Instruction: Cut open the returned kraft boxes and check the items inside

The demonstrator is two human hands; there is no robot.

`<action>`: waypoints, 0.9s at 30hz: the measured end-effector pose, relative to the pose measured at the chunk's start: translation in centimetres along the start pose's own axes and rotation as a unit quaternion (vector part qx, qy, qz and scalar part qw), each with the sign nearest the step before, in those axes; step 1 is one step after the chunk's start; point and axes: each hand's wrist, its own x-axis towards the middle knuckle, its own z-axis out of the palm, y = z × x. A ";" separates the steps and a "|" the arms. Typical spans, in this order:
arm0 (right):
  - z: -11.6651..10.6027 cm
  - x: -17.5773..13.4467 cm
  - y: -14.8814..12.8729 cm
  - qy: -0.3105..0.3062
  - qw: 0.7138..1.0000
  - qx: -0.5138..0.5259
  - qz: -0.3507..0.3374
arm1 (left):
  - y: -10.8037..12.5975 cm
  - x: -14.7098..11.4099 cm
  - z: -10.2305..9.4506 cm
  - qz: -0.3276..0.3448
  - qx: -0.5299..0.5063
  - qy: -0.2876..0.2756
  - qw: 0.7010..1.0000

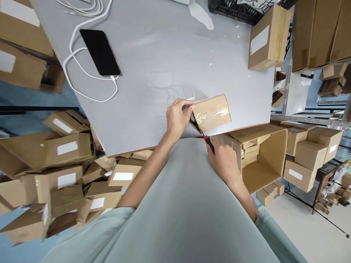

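Observation:
A small cardboard box point(213, 111) with shiny clear tape lies near the front edge of the grey table. My left hand point(177, 116) is closed on the box's left end, thumb and fingers pinching its edge. In my right hand point(225, 160) is a knife point(208, 142) with a black and red handle. Its blade points up and to the left, against the box's left end near my left fingertips. The exact contact of the blade is partly hidden.
A phone point(101, 53) with a white cable point(71, 47) lies at the table's left. A taped carton point(270, 38) stands at the right, near a black crate point(236, 10). Below the table edge is a large open carton point(270, 160); many boxes point(72, 146) are piled at the left.

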 end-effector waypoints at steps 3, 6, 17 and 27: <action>-0.8 0.4 2.5 0.049 0.997 0.059 0.000 | 0.4 -0.3 0.2 0.018 0.045 0.014 0.999; -1.1 2.0 5.6 0.097 0.989 0.105 0.036 | 2.0 -0.8 1.5 0.069 0.100 0.016 0.992; -1.2 7.4 10.9 0.121 0.983 0.135 0.012 | 4.1 -0.9 9.6 0.185 0.176 -0.113 0.960; -1.4 10.9 10.0 0.101 0.991 0.087 -0.028 | 3.7 -0.6 9.5 0.185 0.194 -0.102 0.958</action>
